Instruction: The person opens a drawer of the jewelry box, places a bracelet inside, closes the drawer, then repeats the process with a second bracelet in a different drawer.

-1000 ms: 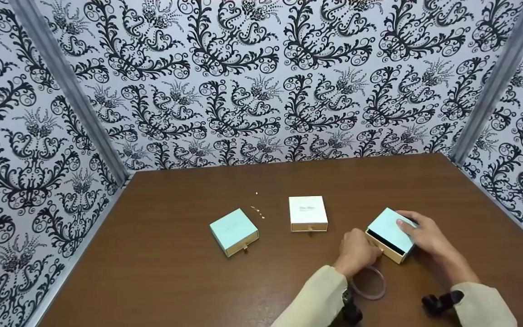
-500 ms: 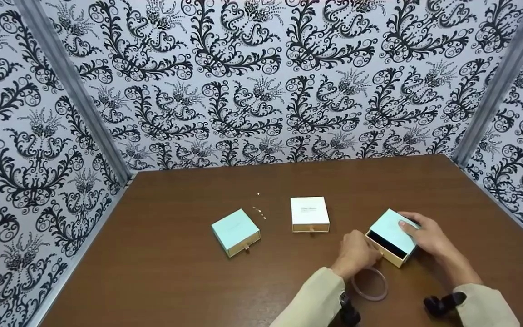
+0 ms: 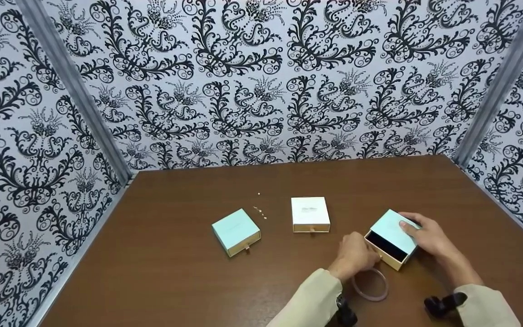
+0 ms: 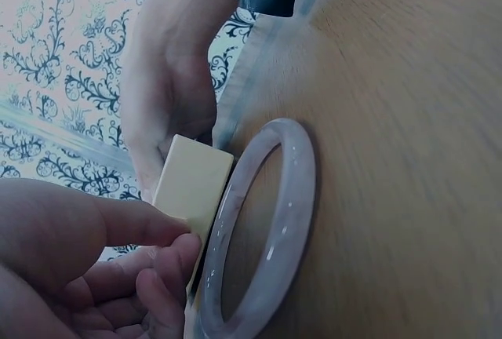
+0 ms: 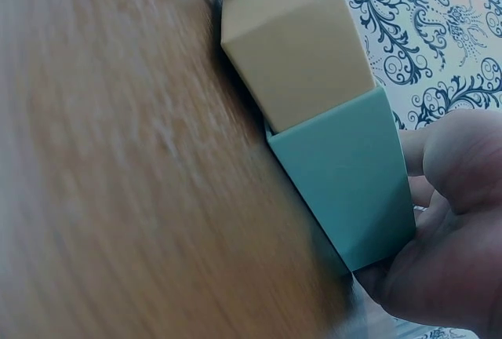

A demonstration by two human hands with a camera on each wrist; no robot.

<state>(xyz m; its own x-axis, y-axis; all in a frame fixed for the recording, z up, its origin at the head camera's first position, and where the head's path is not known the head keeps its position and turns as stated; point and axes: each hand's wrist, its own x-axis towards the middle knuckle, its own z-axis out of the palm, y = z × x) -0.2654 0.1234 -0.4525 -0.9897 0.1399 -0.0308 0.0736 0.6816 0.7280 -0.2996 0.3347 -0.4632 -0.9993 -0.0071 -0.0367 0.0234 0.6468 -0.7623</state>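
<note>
On the right of the table sits a turquoise drawer box [image 3: 393, 229], its cream drawer [image 4: 196, 174] slid part way out toward the person. Thumb and fingertips of my left hand [image 3: 354, 254] pinch the small pull tab at the drawer's front, mostly hidden by them. Across the sleeve's far right side, my right hand [image 3: 429, 236] grips with the thumb on top. The part of the drawer's inside that shows looks black. A pale pink, translucent bangle [image 4: 294, 229] lies flat on the table close to the drawer front, just beside my left hand.
A white drawer box [image 3: 309, 210] stands mid-table, closed. Left of it is another closed turquoise box [image 3: 235, 229], turned at an angle. Between and behind them lies a thin chain with small pale pieces [image 3: 260, 211]. Patterned walls [image 3: 261, 91] edge the brown table [image 3: 161, 272].
The drawer has come further out of the turquoise box as my left hand drew it toward the person. More of the dark inside shows. My right hand keeps its hold on the sleeve.
</note>
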